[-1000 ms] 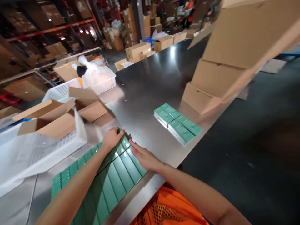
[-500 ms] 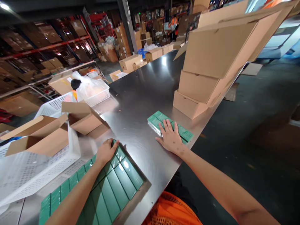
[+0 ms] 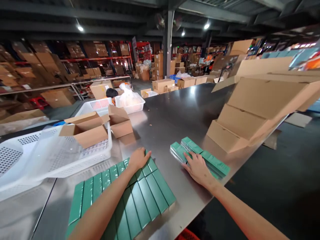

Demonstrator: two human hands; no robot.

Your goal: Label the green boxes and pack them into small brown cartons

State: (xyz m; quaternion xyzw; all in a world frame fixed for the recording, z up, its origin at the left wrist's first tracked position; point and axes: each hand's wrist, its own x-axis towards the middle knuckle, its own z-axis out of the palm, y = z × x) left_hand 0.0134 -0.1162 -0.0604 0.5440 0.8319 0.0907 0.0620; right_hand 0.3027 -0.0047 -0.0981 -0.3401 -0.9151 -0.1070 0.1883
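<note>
Slim green boxes [image 3: 140, 201] in shiny wrap lie side by side in a block on the metal table. My left hand [image 3: 138, 160] is bent over the block's far edge, its thumb on top and its fingertips partly hidden. Farther right lies a small group of the same boxes, split by a gap. My right hand [image 3: 198, 168] grips the nearer green box [image 3: 177, 150], with the thumb at its near side and the fingers in the gap. The farther green boxes [image 3: 215, 161] lie just beyond those fingers.
Stacked cardboard boxes [image 3: 246, 121] stand along the right table edge. White perforated baskets [image 3: 62, 170] are at the left, with an open carton [image 3: 91, 135] on one and another carton [image 3: 121, 125] beside it. A person's head [image 3: 111, 92] shows behind the baskets.
My right hand has gone from lying flat on the small group to gripping its nearer box, which now sits apart from the others. My left hand stays on the block. The view has tilted up.
</note>
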